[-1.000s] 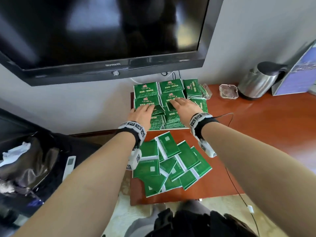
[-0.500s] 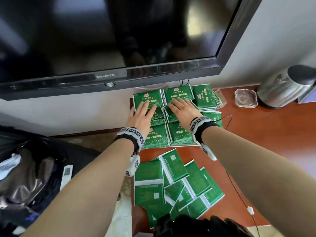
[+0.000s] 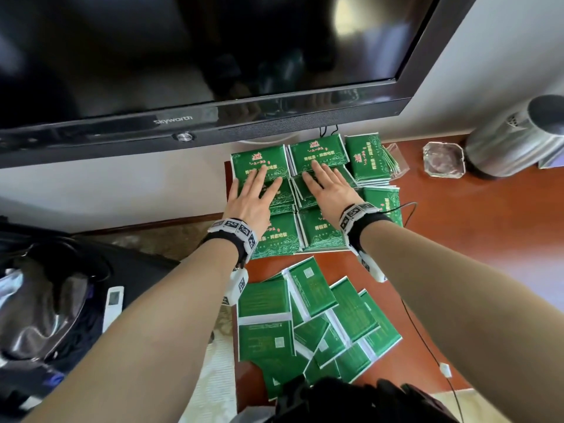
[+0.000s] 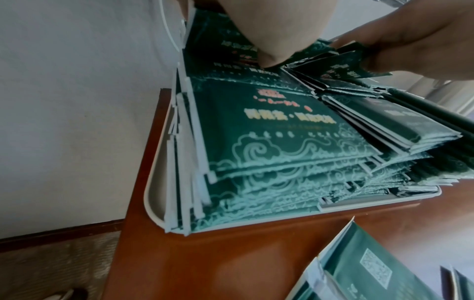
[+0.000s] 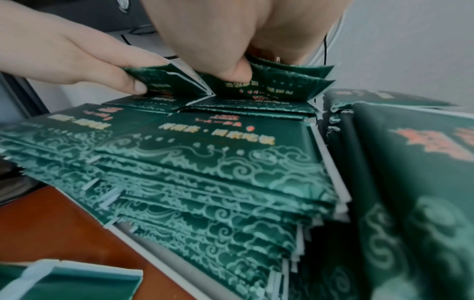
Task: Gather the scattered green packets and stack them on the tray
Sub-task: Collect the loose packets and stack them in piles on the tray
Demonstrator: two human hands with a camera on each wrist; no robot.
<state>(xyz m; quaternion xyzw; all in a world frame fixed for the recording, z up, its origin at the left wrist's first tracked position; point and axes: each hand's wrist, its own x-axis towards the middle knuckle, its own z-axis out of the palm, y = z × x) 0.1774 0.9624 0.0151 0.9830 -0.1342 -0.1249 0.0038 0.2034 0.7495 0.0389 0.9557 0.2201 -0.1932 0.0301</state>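
Black glass fills the top of the head view: the television [image 3: 195, 56] hangs on the wall above the reddish wooden desk [image 3: 476, 245]. We reach both arms under it to the white tray [image 4: 153, 194], which sits at the desk's far left corner against the wall and holds stacked green packets [image 3: 320, 233] in several piles, printed faces up (the stacks hang past the tray's rim in places).

A loose heap of scattered green packets [image 3: 308, 319] lies on the desk nearer to us, apart from the tray, backs up and overlapping at all angles.

To the right, well apart from the tray, a steel kettle [image 3: 518, 138] stands at the back of the desk with a glass ashtray [image 3: 444, 160] just beside it. Off the desk's left edge a white remote [image 3: 113, 303] lies on dark bags.

Our left hand [image 3: 254, 196] rests palm down on the tray's left piles, fingers straight and spread. Our right hand [image 3: 331, 187] lies likewise on the middle piles, fingers straight; the right wrist view shows its fingertips [image 5: 236, 71] pressing down on raised packet edges, the thumb [image 5: 128, 81] of the left hand touching a neighbouring packet.
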